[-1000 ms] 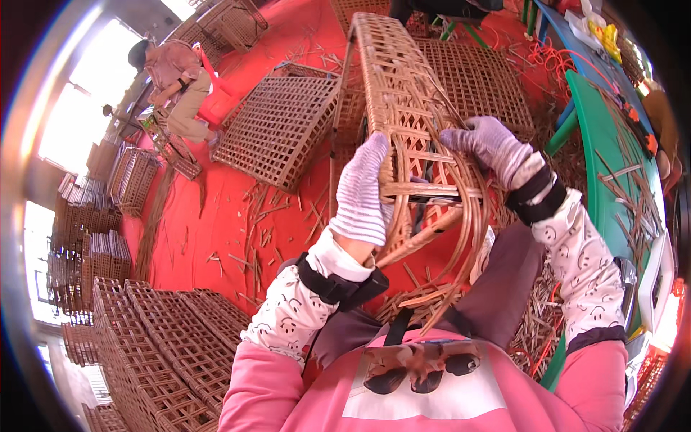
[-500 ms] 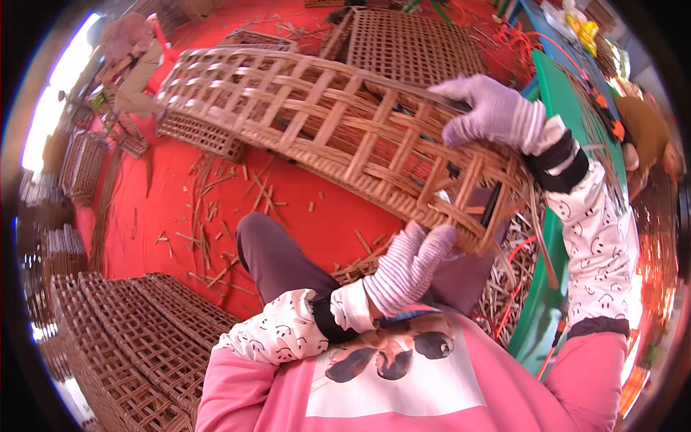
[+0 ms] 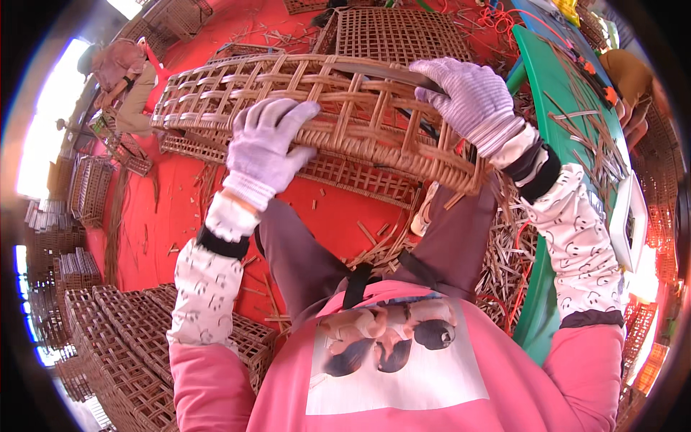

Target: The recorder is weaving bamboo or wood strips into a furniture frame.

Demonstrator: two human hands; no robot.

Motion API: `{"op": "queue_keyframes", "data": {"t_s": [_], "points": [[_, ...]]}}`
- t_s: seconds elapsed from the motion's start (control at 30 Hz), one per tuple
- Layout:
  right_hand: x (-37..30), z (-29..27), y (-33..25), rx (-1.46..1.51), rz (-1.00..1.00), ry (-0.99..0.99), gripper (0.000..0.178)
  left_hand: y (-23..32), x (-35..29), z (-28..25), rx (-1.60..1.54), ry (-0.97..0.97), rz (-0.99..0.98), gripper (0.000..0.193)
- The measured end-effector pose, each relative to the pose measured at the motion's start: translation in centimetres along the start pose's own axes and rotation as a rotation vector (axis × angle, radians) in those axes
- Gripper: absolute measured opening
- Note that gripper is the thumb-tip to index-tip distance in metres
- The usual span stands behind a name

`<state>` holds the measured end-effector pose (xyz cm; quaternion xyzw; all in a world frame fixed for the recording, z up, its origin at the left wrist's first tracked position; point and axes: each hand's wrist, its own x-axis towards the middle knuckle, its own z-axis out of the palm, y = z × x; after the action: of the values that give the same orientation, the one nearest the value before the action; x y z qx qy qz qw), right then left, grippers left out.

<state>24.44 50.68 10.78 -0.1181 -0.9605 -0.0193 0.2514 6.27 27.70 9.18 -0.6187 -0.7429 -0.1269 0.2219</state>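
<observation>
A brown woven wicker basket is tilted on its side above my lap, its braided rim towards me. My left hand, in a pale purple knit glove, is at the near rim, fingers bent above the edge and thumb below it. At the basket's right end, my gloved right hand is closed on a flat grey-brown strip that lies along the far side of the weave. Whether the strip is a tool or cane, I cannot tell. The right fingertips are partly hidden.
Finished baskets are stacked at the lower left, and another woven piece lies beyond. Cut cane scraps litter the red floor. A green board stands at my right. Another person works at the far left.
My left hand has moved from the basket's right end leftward and away from me to the middle of the rim. The basket has tipped, and my right hand has shifted slightly left.
</observation>
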Motion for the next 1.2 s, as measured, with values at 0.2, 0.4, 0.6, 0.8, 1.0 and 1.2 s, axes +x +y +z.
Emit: {"op": "queue_keyframes", "data": {"t_s": [0.2, 0.4, 0.6, 0.8, 1.0, 1.2], "points": [[-1.2, 0.4, 1.3, -0.076, -0.036, 0.081, 0.029, 1.5, 1.1, 0.5, -0.004, -0.174, -0.083, 0.049], [-2.2, -0.3, 4.0, 0.004, -0.201, 0.131, 0.027, 6.1, -1.4, -1.4, -0.1, -0.082, -0.053, 0.048], [-4.0, -5.8, 2.4, 0.593, 0.344, 0.153, 0.044, 6.1, -3.0, -5.8, -0.273, -0.281, -0.038, 0.053], [-11.5, -12.7, -1.5, 0.466, 0.379, -0.349, 0.043, 6.2, -2.4, -7.2, -0.304, -0.351, -0.131, 0.044], [-13.7, -15.1, -5.5, 0.432, 0.492, -0.473, 0.038, 5.0, -1.6, -5.1, -0.295, -0.09, -0.071, 0.037], [-13.6, -14.8, -7.3, 0.24, 0.412, -0.505, 0.038, 3.2, -1.5, -5.4, -0.355, -0.058, -0.106, 0.026]]}}
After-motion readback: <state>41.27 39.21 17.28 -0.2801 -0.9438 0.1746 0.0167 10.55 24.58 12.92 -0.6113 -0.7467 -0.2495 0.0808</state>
